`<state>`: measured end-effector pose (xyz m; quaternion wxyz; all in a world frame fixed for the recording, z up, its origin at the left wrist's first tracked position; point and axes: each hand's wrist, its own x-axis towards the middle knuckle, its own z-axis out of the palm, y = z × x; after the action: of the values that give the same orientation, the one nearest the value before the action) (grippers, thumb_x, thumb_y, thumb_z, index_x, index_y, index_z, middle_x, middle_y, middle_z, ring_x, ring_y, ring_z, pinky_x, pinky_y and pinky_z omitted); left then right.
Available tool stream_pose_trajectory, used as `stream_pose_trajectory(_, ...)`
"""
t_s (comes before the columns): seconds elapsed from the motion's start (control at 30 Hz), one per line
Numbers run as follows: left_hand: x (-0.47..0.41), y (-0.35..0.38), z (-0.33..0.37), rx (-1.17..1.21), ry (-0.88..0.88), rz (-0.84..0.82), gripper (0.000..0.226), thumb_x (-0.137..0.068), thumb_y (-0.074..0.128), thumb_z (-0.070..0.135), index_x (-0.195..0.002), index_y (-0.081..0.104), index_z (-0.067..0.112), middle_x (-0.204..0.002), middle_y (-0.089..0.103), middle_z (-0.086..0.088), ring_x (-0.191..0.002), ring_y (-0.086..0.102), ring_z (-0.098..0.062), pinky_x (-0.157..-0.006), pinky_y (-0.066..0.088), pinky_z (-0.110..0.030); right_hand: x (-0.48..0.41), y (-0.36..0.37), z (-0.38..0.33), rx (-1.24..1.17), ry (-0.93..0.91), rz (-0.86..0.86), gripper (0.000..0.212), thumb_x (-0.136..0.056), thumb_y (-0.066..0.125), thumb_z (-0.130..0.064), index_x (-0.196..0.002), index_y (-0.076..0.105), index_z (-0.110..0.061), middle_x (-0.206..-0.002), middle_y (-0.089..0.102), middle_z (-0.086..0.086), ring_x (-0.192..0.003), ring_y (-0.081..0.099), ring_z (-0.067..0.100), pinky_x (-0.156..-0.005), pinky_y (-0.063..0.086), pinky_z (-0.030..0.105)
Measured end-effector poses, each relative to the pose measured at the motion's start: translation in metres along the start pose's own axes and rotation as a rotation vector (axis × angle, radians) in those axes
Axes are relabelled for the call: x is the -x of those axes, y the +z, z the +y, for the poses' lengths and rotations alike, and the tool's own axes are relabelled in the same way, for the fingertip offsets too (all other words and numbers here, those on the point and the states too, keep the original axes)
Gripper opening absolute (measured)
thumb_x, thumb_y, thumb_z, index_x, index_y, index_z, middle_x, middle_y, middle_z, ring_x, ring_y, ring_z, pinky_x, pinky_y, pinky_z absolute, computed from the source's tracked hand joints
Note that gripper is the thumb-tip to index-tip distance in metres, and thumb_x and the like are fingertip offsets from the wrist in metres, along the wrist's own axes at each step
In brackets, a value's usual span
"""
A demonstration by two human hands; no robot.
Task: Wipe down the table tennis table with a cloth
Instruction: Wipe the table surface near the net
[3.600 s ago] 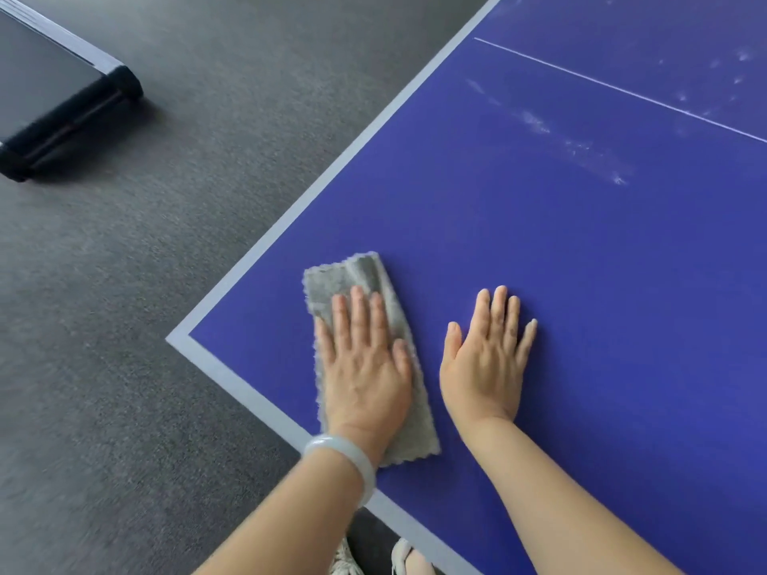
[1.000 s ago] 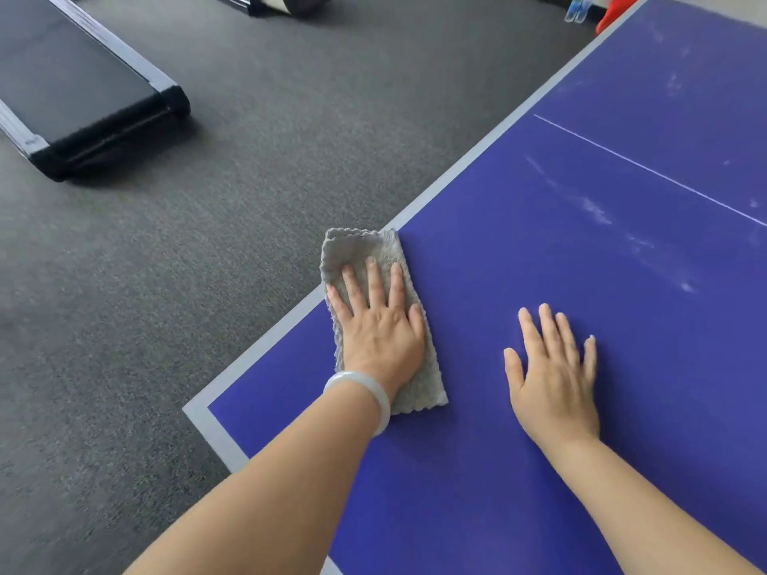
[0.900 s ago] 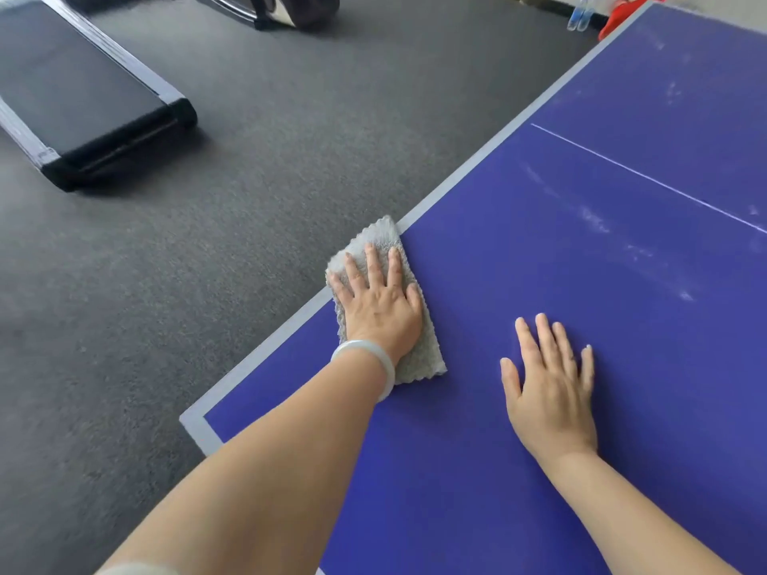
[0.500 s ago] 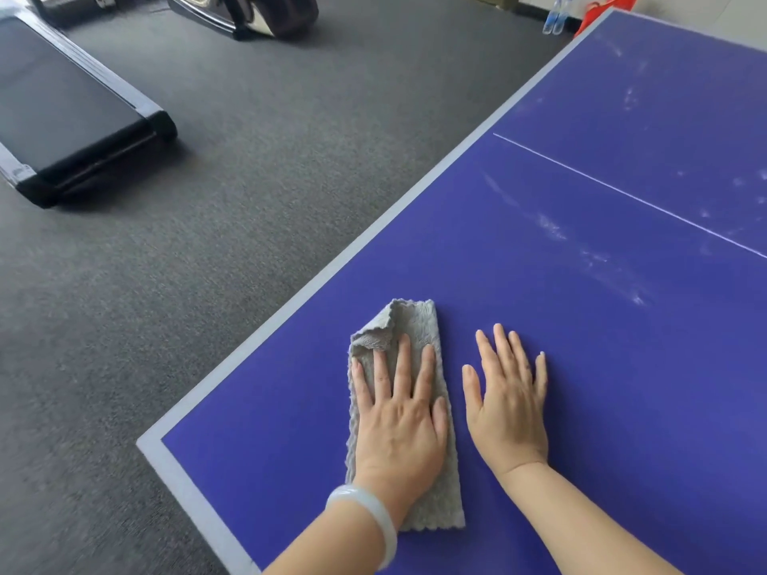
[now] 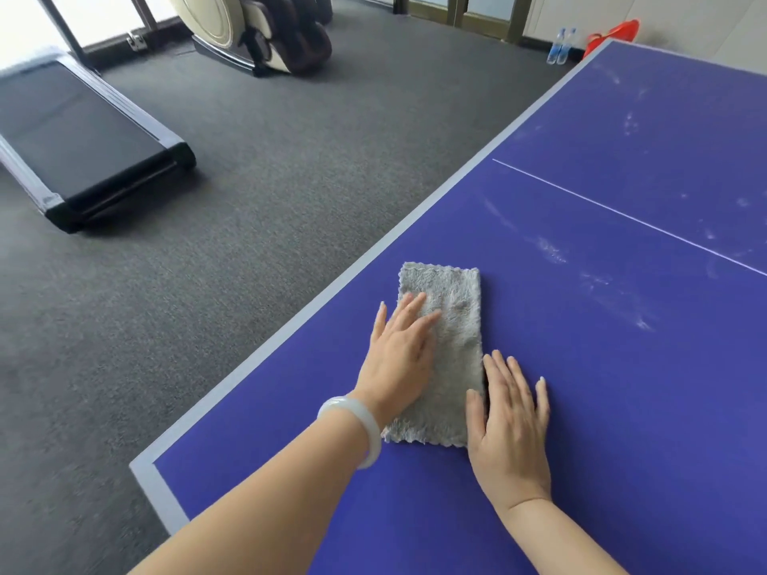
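Note:
A folded grey cloth point(image 5: 452, 325) lies flat on the blue table tennis table point(image 5: 602, 388), near its left side edge. My left hand point(image 5: 400, 354), with a pale bangle on the wrist, presses on the cloth's left half with straight fingers. My right hand point(image 5: 510, 421) lies flat on the table, its thumb side touching the cloth's lower right edge. White dusty smears point(image 5: 552, 249) streak the blue surface beyond the cloth, on both sides of the thin white centre line point(image 5: 622, 215).
The table's near left corner point(image 5: 143, 471) is at lower left, above grey carpet. A treadmill point(image 5: 83, 147) lies on the floor at left, a massage chair point(image 5: 265, 31) at the back. Two water bottles point(image 5: 560, 45) and a red object point(image 5: 614, 33) stand past the far corner.
My left hand has slid the cloth forward along the table and the cloth's curled front corner now lies flat. My right hand now touches the cloth's edge. The view has tilted up.

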<state>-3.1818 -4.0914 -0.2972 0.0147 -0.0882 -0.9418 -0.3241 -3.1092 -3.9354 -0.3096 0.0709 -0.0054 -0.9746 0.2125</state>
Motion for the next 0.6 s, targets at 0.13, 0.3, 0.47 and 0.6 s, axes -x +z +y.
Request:
stream_pose_trajectory(0.13,0.005,-0.036,-0.056,-0.287,-0.205,0.145,0.045,-0.103,0.037,0.02,-0.147,0.04,0.009,-0.159,0.027,-0.011,-0.151,0.013,-0.024,-0.123,-0.002,-0.04,0.001,-0.001,-0.003,-0.019,-0.007,0.029,0.062,-0.097,0.027,-0.038,-0.14,0.052,-0.001,-0.147,0.051,0.01,-0.141,0.042,0.025,-0.118,0.023,0.058)
stream_pose_trajectory(0.3,-0.033,-0.052,-0.093,-0.337,-0.439,0.004,0.057,-0.105,0.027,0.035,-0.154,0.019,0.006,-0.158,0.026,-0.014,-0.148,0.018,-0.027,-0.122,0.006,-0.042,-0.001,0.004,0.0,0.023,-0.011,0.075,0.059,-0.095,0.032,-0.032,-0.137,0.053,0.004,-0.141,0.056,0.014,-0.134,0.05,0.031,-0.113,0.031,0.063)
stream_pose_trajectory(0.47,-0.093,-0.058,-0.098,-0.312,-0.322,-0.075,0.046,-0.106,0.026,0.038,-0.136,0.039,0.006,-0.129,0.057,-0.015,-0.121,0.053,-0.034,-0.102,0.034,-0.041,-0.027,0.011,-0.023,0.029,0.003,0.118,0.06,-0.091,0.034,-0.028,-0.135,0.053,0.008,-0.139,0.055,0.02,-0.129,0.053,0.04,-0.107,0.039,0.062)
stream_pose_trajectory(0.6,-0.127,-0.055,-0.093,-0.209,-0.458,-0.173,0.041,-0.106,0.02,0.037,-0.125,0.046,0.01,-0.122,0.059,-0.014,-0.114,0.056,-0.037,-0.095,0.041,-0.044,-0.084,0.022,-0.061,0.08,-0.004,-0.087,0.058,-0.104,0.025,-0.031,-0.156,0.019,-0.006,-0.164,0.015,0.009,-0.153,0.009,0.024,-0.125,0.006,0.043)
